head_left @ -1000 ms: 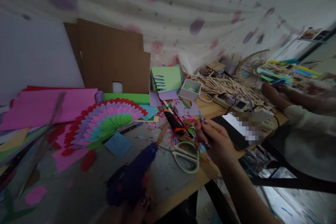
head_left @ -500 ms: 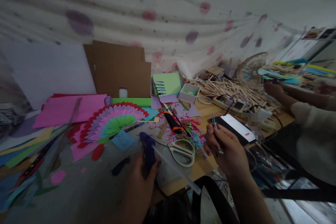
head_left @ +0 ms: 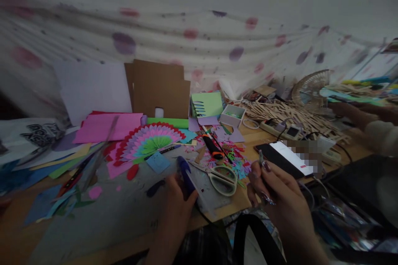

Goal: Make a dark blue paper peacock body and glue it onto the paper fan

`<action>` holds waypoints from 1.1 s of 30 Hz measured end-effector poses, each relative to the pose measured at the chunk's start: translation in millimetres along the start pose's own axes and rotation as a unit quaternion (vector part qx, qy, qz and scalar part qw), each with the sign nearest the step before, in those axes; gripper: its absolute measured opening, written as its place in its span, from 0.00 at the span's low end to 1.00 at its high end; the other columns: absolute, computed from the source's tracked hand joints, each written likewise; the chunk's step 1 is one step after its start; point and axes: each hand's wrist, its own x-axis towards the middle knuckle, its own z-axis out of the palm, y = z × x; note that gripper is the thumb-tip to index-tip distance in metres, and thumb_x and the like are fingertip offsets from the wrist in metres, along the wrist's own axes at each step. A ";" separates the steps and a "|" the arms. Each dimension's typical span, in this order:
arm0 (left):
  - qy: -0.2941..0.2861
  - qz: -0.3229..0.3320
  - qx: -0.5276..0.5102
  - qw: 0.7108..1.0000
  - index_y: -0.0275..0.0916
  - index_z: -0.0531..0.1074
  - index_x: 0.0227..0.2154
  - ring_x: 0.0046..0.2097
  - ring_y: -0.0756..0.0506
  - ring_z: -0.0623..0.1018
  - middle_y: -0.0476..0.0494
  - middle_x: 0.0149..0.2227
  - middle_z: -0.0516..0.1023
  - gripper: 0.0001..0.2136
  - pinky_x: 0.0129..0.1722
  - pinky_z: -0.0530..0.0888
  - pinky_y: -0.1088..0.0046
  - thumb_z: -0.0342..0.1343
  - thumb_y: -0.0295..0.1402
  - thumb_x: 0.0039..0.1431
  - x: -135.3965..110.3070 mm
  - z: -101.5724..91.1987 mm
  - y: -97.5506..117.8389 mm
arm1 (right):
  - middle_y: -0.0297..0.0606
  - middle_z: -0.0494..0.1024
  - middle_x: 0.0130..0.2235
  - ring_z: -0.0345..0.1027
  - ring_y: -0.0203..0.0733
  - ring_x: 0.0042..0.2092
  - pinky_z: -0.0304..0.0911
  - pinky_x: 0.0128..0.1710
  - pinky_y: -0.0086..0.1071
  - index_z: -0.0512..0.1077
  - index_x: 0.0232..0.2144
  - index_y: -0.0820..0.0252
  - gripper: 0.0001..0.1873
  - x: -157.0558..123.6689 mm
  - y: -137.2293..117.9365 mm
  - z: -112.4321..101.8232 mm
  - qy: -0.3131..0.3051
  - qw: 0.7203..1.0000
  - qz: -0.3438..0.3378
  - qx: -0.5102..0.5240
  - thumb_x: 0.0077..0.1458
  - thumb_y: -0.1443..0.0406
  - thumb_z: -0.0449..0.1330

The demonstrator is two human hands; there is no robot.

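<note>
My left hand (head_left: 178,198) is wrapped round a dark blue hot glue gun (head_left: 187,176) at the front of the table. A pale translucent glue stick (head_left: 207,203) juts from it toward me, and a black cord trails below. My right hand (head_left: 276,194) is raised over the table's front edge, right of the scissors (head_left: 222,179). Its fingers pinch a small slim greyish thing (head_left: 261,156), too small and blurred to name. Left of the glue gun lies a dark blue cut-out (head_left: 155,188) on the grey mat (head_left: 124,219).
A layered paper fan (head_left: 152,143), an orange-black cutter (head_left: 212,147) and paper scraps (head_left: 238,159) lie behind my hands. A phone (head_left: 290,157) rests on the right near a power strip (head_left: 270,128) and wooden sticks (head_left: 280,112). Another person's arm (head_left: 354,114) reaches in at far right.
The view has swung left, so the scene sits farther right. My left hand still holds the glue gun, now turned slightly. My right hand keeps its pinch.
</note>
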 end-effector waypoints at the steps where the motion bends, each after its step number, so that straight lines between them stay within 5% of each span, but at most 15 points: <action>1: -0.006 0.004 0.005 1.000 0.42 0.60 0.41 0.45 0.34 0.81 0.35 0.41 0.79 0.19 0.46 0.76 0.53 0.60 0.39 0.50 -2.3 -0.1 0.1 | 0.26 0.59 0.16 0.50 0.28 0.16 0.64 0.18 0.22 0.77 0.26 0.60 0.15 1.0 2.9 0.6 -0.004 1.000 -0.002 0.001 0.59 0.56 0.67; 5: -0.033 0.008 0.045 0.998 0.40 0.64 0.44 0.37 0.38 0.81 0.37 0.41 0.80 0.20 0.37 0.77 0.59 0.58 0.42 0.50 -8.7 -17.5 3.7 | 0.24 0.58 0.16 0.46 0.27 0.16 0.62 0.17 0.21 0.77 0.27 0.61 0.16 4.0 9.1 2.5 -0.005 1.000 -0.009 -0.007 0.61 0.56 0.65; 8: -0.042 0.004 0.099 0.994 0.41 0.71 0.40 0.30 0.40 0.78 0.41 0.38 0.81 0.17 0.34 0.75 0.59 0.53 0.47 0.54 -1.9 -57.7 6.0 | 0.24 0.57 0.16 0.45 0.27 0.17 0.61 0.17 0.20 0.77 0.26 0.61 0.16 5.9 5.8 4.5 -0.002 1.000 -0.014 -0.013 0.59 0.56 0.66; 13: 0.001 0.011 0.195 0.981 0.41 0.74 0.34 0.46 0.31 0.77 0.34 0.41 0.80 0.12 0.52 0.70 0.50 0.52 0.41 0.53 27.3 -113.4 -6.9 | 0.25 0.59 0.16 0.49 0.29 0.17 0.61 0.17 0.21 0.76 0.26 0.60 0.14 6.1 -13.4 20.6 0.008 0.999 -0.030 -0.030 0.56 0.56 0.69; 20: -0.026 0.034 0.216 0.975 0.38 0.76 0.32 0.50 0.38 0.77 0.43 0.41 0.79 0.03 0.55 0.71 0.53 0.63 0.26 0.55 40.2 -97.3 -34.8 | 0.27 0.59 0.17 0.53 0.28 0.18 0.61 0.18 0.19 0.78 0.27 0.59 0.15 -24.4 -47.2 61.5 -0.003 0.990 -0.116 -0.081 0.63 0.58 0.63; 24: -0.033 0.031 0.141 0.989 0.36 0.74 0.32 0.42 0.44 0.79 0.48 0.36 0.79 0.04 0.48 0.75 0.57 0.63 0.29 0.61 39.7 -102.6 -39.0 | 0.27 0.59 0.17 0.55 0.29 0.17 0.58 0.16 0.20 0.77 0.26 0.58 0.16 -47.4 -53.2 85.8 -0.042 0.990 -0.112 -0.079 0.64 0.58 0.62; 28: -0.014 0.035 -0.001 0.999 0.36 0.76 0.38 0.39 0.45 0.81 0.47 0.36 0.82 0.07 0.45 0.78 0.60 0.62 0.35 0.61 38.5 -120.4 -36.7 | 0.26 0.59 0.17 0.59 0.29 0.18 0.58 0.17 0.20 0.76 0.27 0.59 0.16 -59.0 -34.6 111.4 -0.058 0.995 -0.047 -0.067 0.65 0.57 0.61; 33: 0.014 0.044 -0.153 0.987 0.38 0.79 0.37 0.45 0.39 0.83 0.39 0.40 0.86 0.19 0.48 0.79 0.61 0.61 0.50 0.53 23.6 -150.3 -24.4 | 0.25 0.60 0.17 0.63 0.30 0.18 0.62 0.20 0.21 0.73 0.28 0.60 0.21 -44.1 18.4 135.6 -0.175 0.979 0.011 -0.101 0.65 0.50 0.60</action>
